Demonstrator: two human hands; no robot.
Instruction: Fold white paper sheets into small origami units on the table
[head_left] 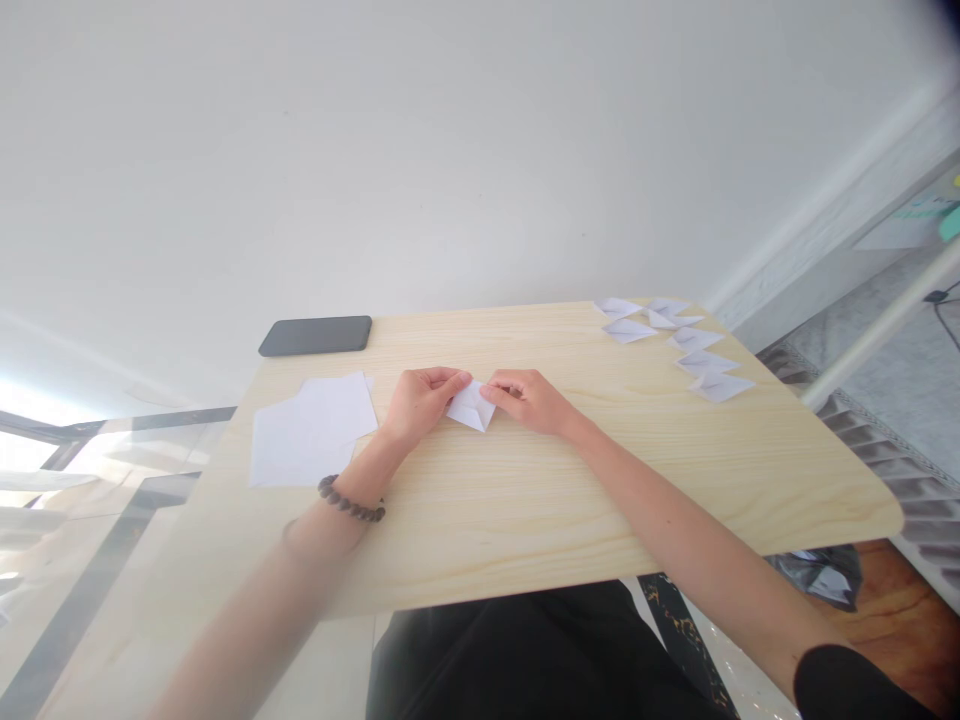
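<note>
A small folded piece of white paper lies on the light wooden table between both hands. My left hand pinches its left edge with curled fingers. My right hand presses and pinches its right edge, fingers closed on the paper. A dark bead bracelet circles my left wrist.
Flat white sheets lie left of my hands. A dark phone rests at the table's far left corner. Several folded white paper pieces sit at the far right. A white wall stands behind the table; a glass surface lies at left.
</note>
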